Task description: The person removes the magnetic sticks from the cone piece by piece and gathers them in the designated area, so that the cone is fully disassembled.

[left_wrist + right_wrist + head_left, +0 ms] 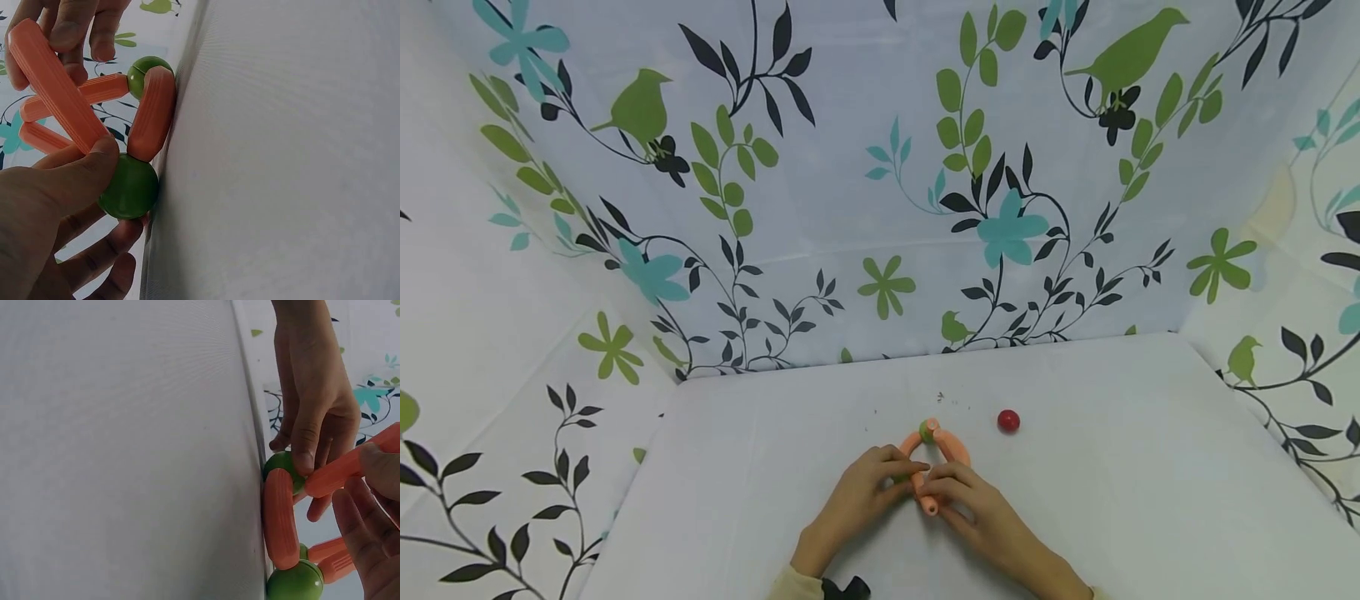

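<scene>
Seen from the head camera, two hands meet over a small frame of orange rods [942, 450] and green balls on the white surface [1150, 500]. The left hand [857, 496] and right hand [973, 504] close in from either side of the frame, apparently so one can steady it while the other works a loose rod [925, 492]. A red ball [1008, 421] lies apart, beyond and to the right of the frame, untouched.

From the left wrist, the left hand [56, 212] has its thumb pressed on a green ball [128, 186] at the frame's near corner, fingers curled beneath (a pinch that appears to anchor that joint against the surface [281, 150]). An orange rod [152, 112] runs from this ball to a second green ball [142, 69]. The right hand's fingers [75, 28] pinch the end of a crossing rod [56, 84].

From the right wrist, the left hand [315, 406] bears down on the far green ball [281, 467], while the right hand [372, 519] curls its fingers about the slanted rod [350, 464], held off the surface, seemingly lined up toward that ball. Another green ball [295, 582] sits at the frame's near end.
</scene>
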The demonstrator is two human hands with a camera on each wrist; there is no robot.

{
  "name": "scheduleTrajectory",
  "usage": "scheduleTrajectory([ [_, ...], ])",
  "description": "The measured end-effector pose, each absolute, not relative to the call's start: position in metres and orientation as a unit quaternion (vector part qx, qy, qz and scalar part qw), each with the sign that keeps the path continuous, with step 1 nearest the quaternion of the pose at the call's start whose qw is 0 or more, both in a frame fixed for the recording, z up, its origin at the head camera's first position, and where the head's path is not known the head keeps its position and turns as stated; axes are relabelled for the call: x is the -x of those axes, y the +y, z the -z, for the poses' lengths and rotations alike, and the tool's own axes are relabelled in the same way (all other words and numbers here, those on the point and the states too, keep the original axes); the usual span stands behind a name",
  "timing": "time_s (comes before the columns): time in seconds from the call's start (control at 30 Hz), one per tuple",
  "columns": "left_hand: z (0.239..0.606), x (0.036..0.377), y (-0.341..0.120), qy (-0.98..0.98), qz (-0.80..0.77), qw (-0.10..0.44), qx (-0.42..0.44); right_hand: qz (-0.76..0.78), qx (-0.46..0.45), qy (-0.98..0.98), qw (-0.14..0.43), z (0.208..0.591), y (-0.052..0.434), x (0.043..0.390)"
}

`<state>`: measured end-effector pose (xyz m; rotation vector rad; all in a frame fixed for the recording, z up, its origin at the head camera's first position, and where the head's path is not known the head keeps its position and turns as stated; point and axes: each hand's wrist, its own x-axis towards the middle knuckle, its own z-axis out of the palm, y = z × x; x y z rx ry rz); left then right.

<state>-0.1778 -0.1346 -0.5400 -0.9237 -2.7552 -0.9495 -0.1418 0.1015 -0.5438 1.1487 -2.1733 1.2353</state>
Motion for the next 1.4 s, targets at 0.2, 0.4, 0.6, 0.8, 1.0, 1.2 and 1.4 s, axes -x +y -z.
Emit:
scheduleTrajectory([
  [0.2,0.541,0.179,-0.137,-0.903,0.311,0.036,0.294,-0.473,-0.408,-0.753,0.205,0.534,0.105,0.143],
  [0.4,0.541,0.179,-0.143,-0.901,0.317,0.038,0.295,-0.524,-0.39,-0.735,0.18,0.522,0.114,0.145],
  [0.6,0.537,0.178,-0.149,-0.895,0.327,0.04,0.299,-0.533,-0.326,-0.766,0.149,0.515,0.131,0.148],
  [0.8,0.536,0.178,-0.152,-0.896,0.328,0.036,0.297,-0.528,-0.276,-0.787,0.16,0.509,0.147,0.152],
  [1.0,0.535,0.179,-0.154,-0.893,0.334,0.036,0.3,-0.549,-0.233,-0.788,0.15,0.505,0.16,0.156],
  [1.2,0.534,0.18,-0.155,-0.891,0.337,0.036,0.302,-0.586,-0.202,-0.775,0.122,0.508,0.174,0.163],
  [1.4,0.532,0.185,-0.154,-0.894,0.328,0.035,0.304,-0.623,-0.153,-0.762,0.088,0.507,0.187,0.17],
])
